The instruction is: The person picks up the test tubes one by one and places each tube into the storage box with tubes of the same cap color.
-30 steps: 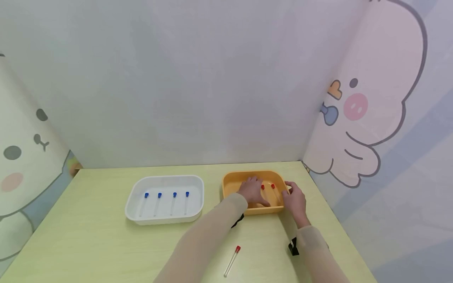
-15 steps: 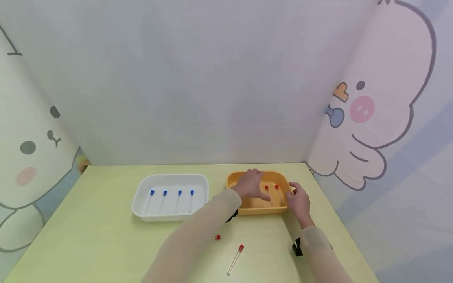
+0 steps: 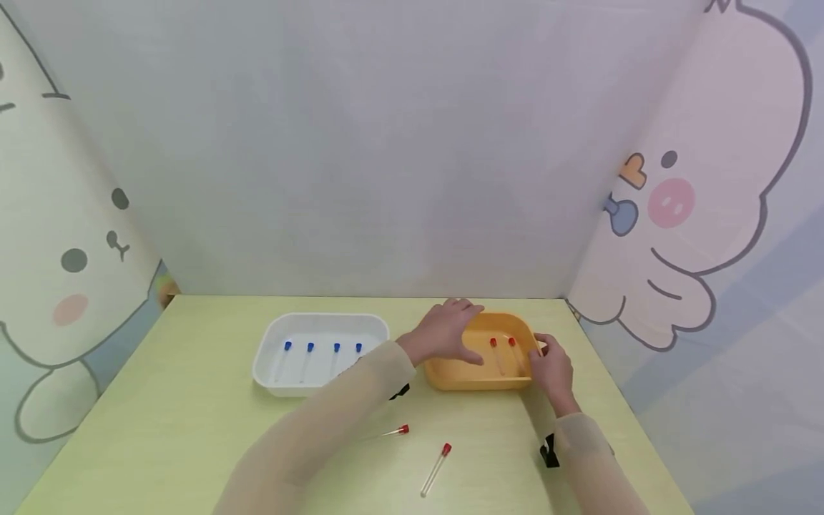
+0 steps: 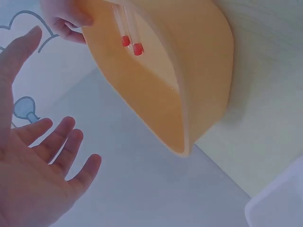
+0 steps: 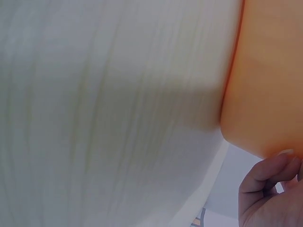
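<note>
My left hand [image 3: 445,332], fingers spread and holding nothing, hovers over the left end of the orange tray [image 3: 478,385]. In the left wrist view, the palm and spread fingers of that hand [image 4: 45,179] show beside the tray [image 4: 208,71], apart from it. My right hand [image 3: 552,370] grips the tray's right rim; the right wrist view has its curled fingers [image 5: 265,184] at the tray's wall. Inside the orange tray, two clear tubes with red caps [image 3: 498,357] lie side by side toward the right.
Left of the orange tray stands a white tray [image 3: 335,322] holding several blue-capped tubes [image 3: 305,363]. Nearer on the table lie two red-capped tubes, one slanted [image 3: 435,471] and one [image 3: 395,432] partly behind the left sleeve. A printed curtain [image 3: 360,179] closes off the back.
My left hand has lifted and moved leftward from inside the orange tray, its fingers spreading. A second loose red-capped tube has come out from behind the left sleeve. The right hand keeps its grip.
</note>
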